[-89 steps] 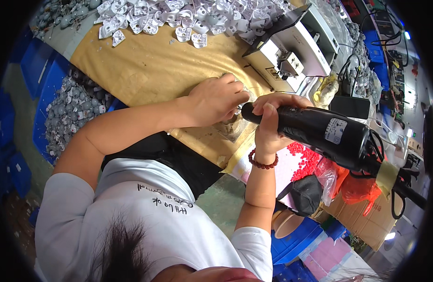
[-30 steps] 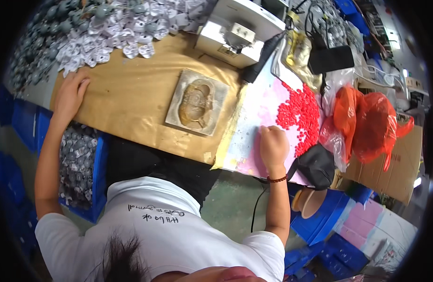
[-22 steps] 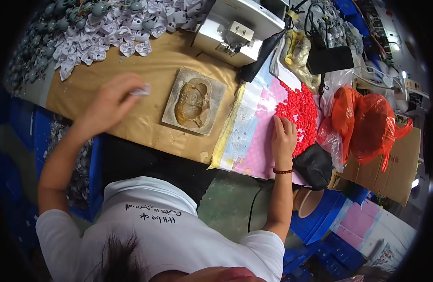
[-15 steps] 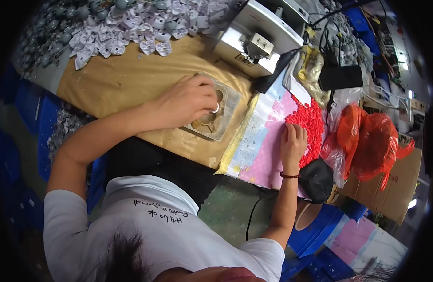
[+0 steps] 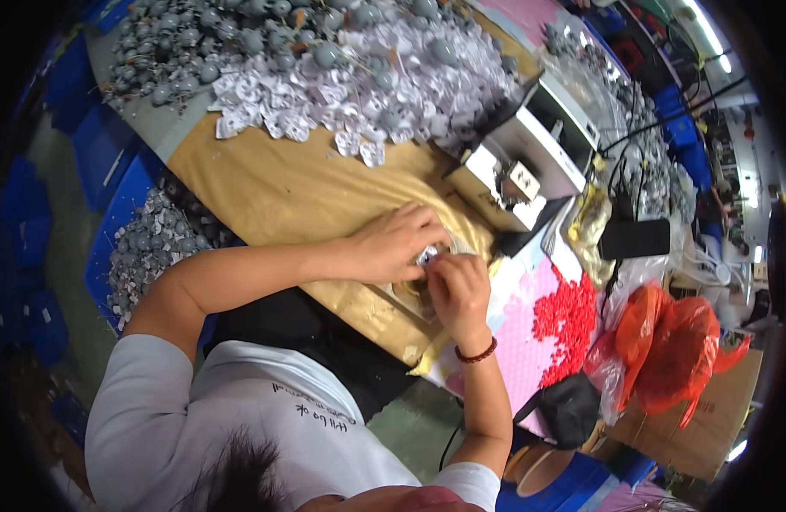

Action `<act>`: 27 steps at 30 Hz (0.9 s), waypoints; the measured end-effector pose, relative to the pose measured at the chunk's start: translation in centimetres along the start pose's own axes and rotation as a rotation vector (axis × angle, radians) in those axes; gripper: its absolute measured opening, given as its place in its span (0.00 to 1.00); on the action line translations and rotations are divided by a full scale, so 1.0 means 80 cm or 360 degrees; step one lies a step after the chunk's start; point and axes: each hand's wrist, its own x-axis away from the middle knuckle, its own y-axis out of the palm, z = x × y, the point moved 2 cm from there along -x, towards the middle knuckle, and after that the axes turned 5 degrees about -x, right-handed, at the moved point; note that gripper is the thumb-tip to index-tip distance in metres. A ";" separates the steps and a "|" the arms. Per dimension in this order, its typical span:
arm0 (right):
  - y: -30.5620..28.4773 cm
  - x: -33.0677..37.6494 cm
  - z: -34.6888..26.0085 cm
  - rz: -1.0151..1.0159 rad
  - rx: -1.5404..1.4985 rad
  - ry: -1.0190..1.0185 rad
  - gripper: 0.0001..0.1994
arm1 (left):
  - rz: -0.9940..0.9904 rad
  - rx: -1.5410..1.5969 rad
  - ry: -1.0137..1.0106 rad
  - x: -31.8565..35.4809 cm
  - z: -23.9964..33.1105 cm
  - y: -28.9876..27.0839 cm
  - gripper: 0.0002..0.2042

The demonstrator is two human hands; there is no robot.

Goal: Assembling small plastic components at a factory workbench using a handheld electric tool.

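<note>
My left hand (image 5: 397, 245) is closed around a small white plastic part (image 5: 426, 255) above the work fixture. Meeting it there, my right hand (image 5: 461, 290), with a beaded bracelet at the wrist, has its fingers pinched together at the part's edge. Whatever is between the right fingertips is hidden. Beneath both hands lies a flat fixture block (image 5: 395, 296) with a hollow in it, mostly covered by them. Small red pieces (image 5: 567, 328) are spread on a pink sheet (image 5: 521, 358) to the right of my right hand.
White plastic parts (image 5: 282, 102) and grey round parts (image 5: 180, 60) are heaped at the back. A metal box-shaped machine (image 5: 495, 183) stands behind my hands. Further right are a dark phone (image 5: 634, 239) and red plastic bags (image 5: 670, 341). A blue bin (image 5: 103, 256) of grey parts stands left.
My right hand has left the red pieces and come over to my left hand. The left hand has lifted a white part from the fixture. The whole view has shifted.
</note>
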 end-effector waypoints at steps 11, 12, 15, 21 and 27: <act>0.013 -0.007 -0.021 -0.0001 0.0184 0.0083 0.13 | 0.0735 -0.1268 -0.0126 -0.155 -0.091 -0.160 0.18; 0.015 -0.005 -0.018 0.0010 0.0128 0.0105 0.14 | 0.0745 -0.1501 -0.0195 -0.166 -0.102 -0.166 0.19; 0.010 0.007 -0.011 0.0081 -0.0066 0.0264 0.16 | 0.0269 -0.1354 -0.0450 -0.184 -0.111 -0.178 0.22; -0.040 0.017 0.015 0.0452 -0.0164 0.0431 0.15 | 0.0830 -0.0643 0.0204 -0.132 0.005 -0.220 0.19; -0.085 -0.039 -0.020 0.0710 -0.0253 0.0102 0.22 | 0.0272 0.0401 0.0485 -0.065 0.079 -0.187 0.20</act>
